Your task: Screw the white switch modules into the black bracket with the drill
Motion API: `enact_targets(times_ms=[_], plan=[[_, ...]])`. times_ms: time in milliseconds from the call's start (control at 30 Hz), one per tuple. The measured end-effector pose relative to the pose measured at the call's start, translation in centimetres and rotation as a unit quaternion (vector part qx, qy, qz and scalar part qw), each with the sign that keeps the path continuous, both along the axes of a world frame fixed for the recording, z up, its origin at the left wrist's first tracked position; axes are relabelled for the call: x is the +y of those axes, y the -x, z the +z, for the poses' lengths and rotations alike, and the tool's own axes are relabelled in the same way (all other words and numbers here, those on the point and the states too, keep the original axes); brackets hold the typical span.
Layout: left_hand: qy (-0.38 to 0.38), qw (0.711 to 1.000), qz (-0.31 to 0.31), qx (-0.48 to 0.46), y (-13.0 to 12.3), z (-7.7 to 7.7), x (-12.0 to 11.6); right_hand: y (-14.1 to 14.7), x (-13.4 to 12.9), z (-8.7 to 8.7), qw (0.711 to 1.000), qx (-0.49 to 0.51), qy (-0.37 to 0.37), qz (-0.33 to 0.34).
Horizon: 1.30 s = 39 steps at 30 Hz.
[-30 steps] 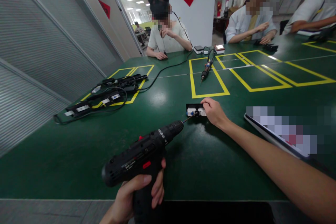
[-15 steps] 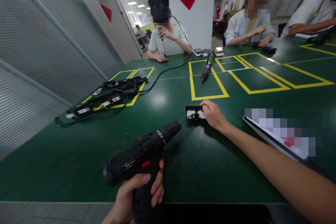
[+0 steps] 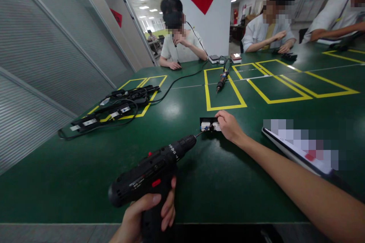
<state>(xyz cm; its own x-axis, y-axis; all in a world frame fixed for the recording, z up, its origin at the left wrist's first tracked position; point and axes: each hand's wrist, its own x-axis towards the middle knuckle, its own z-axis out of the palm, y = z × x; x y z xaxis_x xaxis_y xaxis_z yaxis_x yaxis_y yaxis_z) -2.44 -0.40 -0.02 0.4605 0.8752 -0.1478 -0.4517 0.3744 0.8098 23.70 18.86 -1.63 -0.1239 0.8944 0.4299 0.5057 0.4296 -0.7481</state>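
Observation:
My left hand (image 3: 155, 209) is wrapped round the handle of a black cordless drill (image 3: 151, 171) with red buttons. Its long thin bit points up and to the right, and the tip meets the face of a small black part with white blocks (image 3: 205, 125). My right hand (image 3: 229, 126) pinches the right end of that part, keeping it on edge at the green table (image 3: 188, 182). My fingers cover the part's right end. Whether the bit sits in a screw is too small to tell.
Beyond the part lies a corded electric screwdriver (image 3: 221, 81) inside yellow tape. Black power strips (image 3: 114, 110) with cables lie at the left. A tablet-like slab (image 3: 296, 152) lies right, near my forearm. Several people sit across the table, including a person in a pale shirt (image 3: 184, 47).
The view has shifted slightly. Both hands, the drill and the black part keep nearly the same places relative to each other, with the bit still at the part.

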Motion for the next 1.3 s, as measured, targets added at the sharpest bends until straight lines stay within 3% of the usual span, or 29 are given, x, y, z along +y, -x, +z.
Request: enact_targets(times_ms=[1300], plan=[[-0.005,1.0,0.005,0.014,-0.07,0.06,-0.01,0.33,-0.5,0.35,1.0,-0.008,0.014,0.011]])
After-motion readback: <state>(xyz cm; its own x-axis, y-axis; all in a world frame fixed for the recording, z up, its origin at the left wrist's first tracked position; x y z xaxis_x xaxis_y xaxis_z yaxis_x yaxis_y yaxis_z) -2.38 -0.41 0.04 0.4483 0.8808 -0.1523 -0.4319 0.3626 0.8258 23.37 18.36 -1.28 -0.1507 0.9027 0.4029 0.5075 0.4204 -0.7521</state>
